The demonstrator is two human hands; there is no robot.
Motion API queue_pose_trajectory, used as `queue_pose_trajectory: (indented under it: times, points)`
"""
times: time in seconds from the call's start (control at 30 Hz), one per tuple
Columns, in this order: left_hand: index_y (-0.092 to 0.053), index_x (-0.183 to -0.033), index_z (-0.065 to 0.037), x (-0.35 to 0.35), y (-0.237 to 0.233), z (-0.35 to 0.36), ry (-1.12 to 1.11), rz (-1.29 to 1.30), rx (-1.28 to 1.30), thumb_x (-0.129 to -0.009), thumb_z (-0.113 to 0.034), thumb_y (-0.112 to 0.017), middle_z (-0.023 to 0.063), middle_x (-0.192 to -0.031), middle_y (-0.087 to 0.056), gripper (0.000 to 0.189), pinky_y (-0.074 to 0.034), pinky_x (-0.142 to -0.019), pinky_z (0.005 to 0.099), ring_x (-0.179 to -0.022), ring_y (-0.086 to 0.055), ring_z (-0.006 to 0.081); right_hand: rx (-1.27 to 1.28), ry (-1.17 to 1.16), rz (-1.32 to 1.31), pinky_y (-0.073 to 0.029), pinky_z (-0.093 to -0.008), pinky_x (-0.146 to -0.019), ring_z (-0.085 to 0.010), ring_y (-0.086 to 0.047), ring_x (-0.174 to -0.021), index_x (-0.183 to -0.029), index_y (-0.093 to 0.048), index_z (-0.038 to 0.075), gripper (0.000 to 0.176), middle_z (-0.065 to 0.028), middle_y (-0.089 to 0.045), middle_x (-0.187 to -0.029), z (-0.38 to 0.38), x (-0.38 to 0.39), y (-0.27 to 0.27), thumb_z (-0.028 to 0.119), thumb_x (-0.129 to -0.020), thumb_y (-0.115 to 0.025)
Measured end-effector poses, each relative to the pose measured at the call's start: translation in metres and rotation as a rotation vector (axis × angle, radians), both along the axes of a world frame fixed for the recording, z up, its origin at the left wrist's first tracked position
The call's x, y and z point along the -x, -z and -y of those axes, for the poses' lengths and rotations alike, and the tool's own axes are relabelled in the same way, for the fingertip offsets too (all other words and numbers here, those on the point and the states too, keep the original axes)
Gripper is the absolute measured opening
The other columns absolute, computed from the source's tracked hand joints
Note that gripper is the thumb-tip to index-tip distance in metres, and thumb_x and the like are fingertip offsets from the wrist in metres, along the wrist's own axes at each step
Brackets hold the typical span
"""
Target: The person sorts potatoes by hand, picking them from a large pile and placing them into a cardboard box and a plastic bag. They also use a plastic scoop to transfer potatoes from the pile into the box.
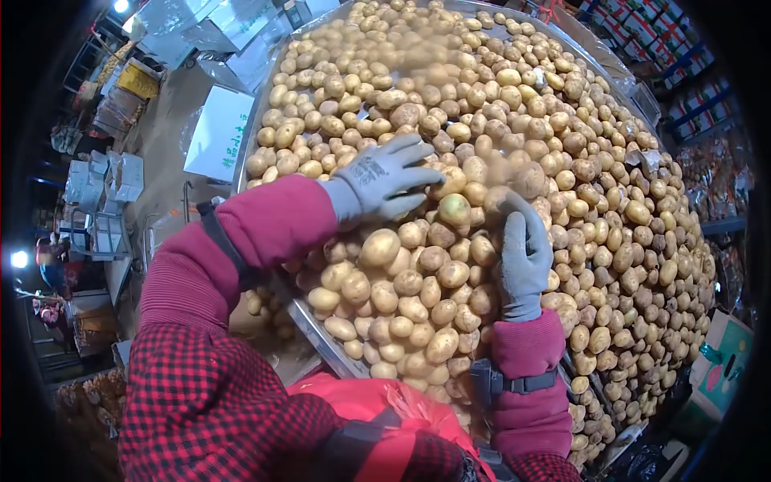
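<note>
A wide heap of potatoes lies in front of me on a metal-edged table. My left hand, in a grey glove, rests palm down on the pile with its fingers spread, touching potatoes beneath them. Just past its fingertips sits a potato with a greenish patch. My right hand, gloved in grey too, stands at the right of the near potatoes. Its fingers are apart and curve toward the ones between my hands; no potato shows in its grip. Some potatoes at the back look blurred.
A white box with green lettering stands left of the table. More cartons and a trolley are along the left side. Stacked cartons fill shelving at the far right. A green carton sits at the lower right.
</note>
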State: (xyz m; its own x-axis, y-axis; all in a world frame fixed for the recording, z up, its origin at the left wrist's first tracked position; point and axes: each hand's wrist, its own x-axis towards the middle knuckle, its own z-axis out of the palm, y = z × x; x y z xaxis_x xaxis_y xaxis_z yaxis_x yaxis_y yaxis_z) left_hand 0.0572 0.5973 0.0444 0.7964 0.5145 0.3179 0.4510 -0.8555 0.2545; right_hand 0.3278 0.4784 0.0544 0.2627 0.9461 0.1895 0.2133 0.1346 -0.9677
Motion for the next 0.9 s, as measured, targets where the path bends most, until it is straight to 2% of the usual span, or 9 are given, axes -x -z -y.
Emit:
queue_pose_trajectory:
  times: [0.03, 0.13, 0.3, 0.4, 0.53, 0.63, 0.73, 0.87, 0.9]
  points:
    - [-0.063, -0.136, -0.016, -0.004, -0.006, -0.013, -0.008, -0.033, -0.006, -0.087, -0.027, -0.066, 0.009, -0.142, -0.059, 0.05, -0.043, -0.105, 0.0532, -0.136, -0.05, 0.0342, 0.0, 0.007, -0.026, -0.051, -0.0311, -0.103, -0.0171, -0.066, -0.116, -0.133, -0.066, -0.003, 0.032, -0.0129, -0.071, -0.127, -0.001, 0.0, 0.003, 0.01, -0.106, -0.058]
    - [-0.062, -0.138, -0.021, -0.002, -0.01, -0.041, -0.108, -0.244, -0.067, -0.086, -0.043, -0.071, 0.0101, -0.142, -0.057, 0.058, -0.035, -0.103, 0.0546, -0.138, -0.046, 0.0322, 0.016, 0.014, -0.043, -0.051, -0.0308, -0.103, -0.0171, -0.066, -0.116, -0.134, -0.066, -0.003, 0.032, -0.0128, -0.071, -0.127, 0.002, 0.002, -0.002, 0.009, -0.106, -0.058]
    - [-0.057, -0.144, -0.023, -0.003, -0.003, -0.077, -0.156, -0.327, 0.029, -0.086, -0.044, -0.072, 0.01, -0.15, -0.052, 0.063, -0.034, -0.107, 0.0559, -0.143, -0.042, 0.0332, 0.031, -0.003, -0.081, -0.051, -0.0314, -0.104, -0.0172, -0.065, -0.118, -0.133, -0.066, -0.003, 0.031, -0.0134, -0.071, -0.128, 0.001, 0.003, -0.005, 0.007, -0.105, -0.058]
    - [-0.051, -0.151, -0.024, -0.001, -0.004, -0.101, -0.35, -0.428, 0.026, -0.091, -0.046, -0.07, 0.011, -0.155, -0.048, 0.066, -0.026, -0.116, 0.0567, -0.149, -0.038, 0.0327, 0.059, -0.005, -0.106, -0.051, -0.0318, -0.104, -0.0179, -0.065, -0.119, -0.132, -0.067, -0.003, 0.03, -0.014, -0.07, -0.129, 0.003, 0.002, -0.007, 0.007, -0.105, -0.058]
    - [-0.051, -0.153, -0.023, 0.01, 0.016, -0.133, -0.545, -0.238, -0.152, -0.094, -0.048, -0.065, 0.0127, -0.156, -0.047, 0.065, -0.025, -0.119, 0.0548, -0.146, -0.041, 0.0328, 0.061, 0.021, -0.044, -0.051, -0.032, -0.102, -0.019, -0.066, -0.116, -0.13, -0.068, -0.003, 0.03, -0.0143, -0.071, -0.125, 0.003, 0.004, -0.014, 0.007, -0.102, -0.062]
    - [-0.053, -0.151, -0.025, 0.009, 0.016, -0.165, -0.533, -0.028, -0.31, -0.093, -0.054, -0.063, 0.0142, -0.151, -0.052, 0.065, -0.028, -0.116, 0.0523, -0.142, -0.045, 0.0341, 0.067, 0.058, 0.037, -0.054, -0.0331, -0.094, -0.0215, -0.069, -0.107, -0.126, -0.07, 0.0, 0.028, -0.0149, -0.072, -0.117, 0.002, 0.005, -0.012, 0.006, -0.1, -0.063]
    - [-0.047, -0.157, -0.025, -0.013, 0.013, -0.202, -0.48, -0.056, -0.306, -0.096, -0.056, -0.061, 0.0189, -0.158, -0.047, 0.069, -0.029, -0.12, 0.0531, -0.144, -0.043, 0.0406, -0.014, 0.072, 0.13, -0.055, -0.0341, -0.09, -0.0235, -0.07, -0.103, -0.125, -0.071, 0.001, 0.028, -0.0154, -0.073, -0.114, -0.001, 0.005, -0.009, 0.005, -0.098, -0.064]
    - [-0.041, -0.158, -0.034, -0.05, 0.014, -0.23, -0.521, -0.506, -0.049, -0.101, -0.069, -0.043, 0.0065, -0.17, -0.03, 0.068, -0.03, -0.122, 0.0621, -0.155, -0.028, 0.0333, -0.01, 0.062, 0.168, -0.055, -0.0348, -0.09, -0.0243, -0.07, -0.101, -0.124, -0.071, 0.001, 0.028, -0.0152, -0.073, -0.111, -0.002, 0.004, -0.011, 0.005, -0.098, -0.064]
    - [-0.042, -0.159, -0.03, -0.051, 0.015, -0.237, -0.534, -0.475, -0.061, -0.099, -0.072, -0.044, 0.009, -0.166, -0.036, 0.073, -0.033, -0.121, 0.0603, -0.152, -0.032, 0.0337, 0.008, 0.065, 0.172, -0.055, -0.0348, -0.09, -0.0243, -0.07, -0.101, -0.124, -0.071, 0.001, 0.028, -0.0152, -0.073, -0.111, -0.003, 0.002, -0.009, 0.005, -0.098, -0.064]
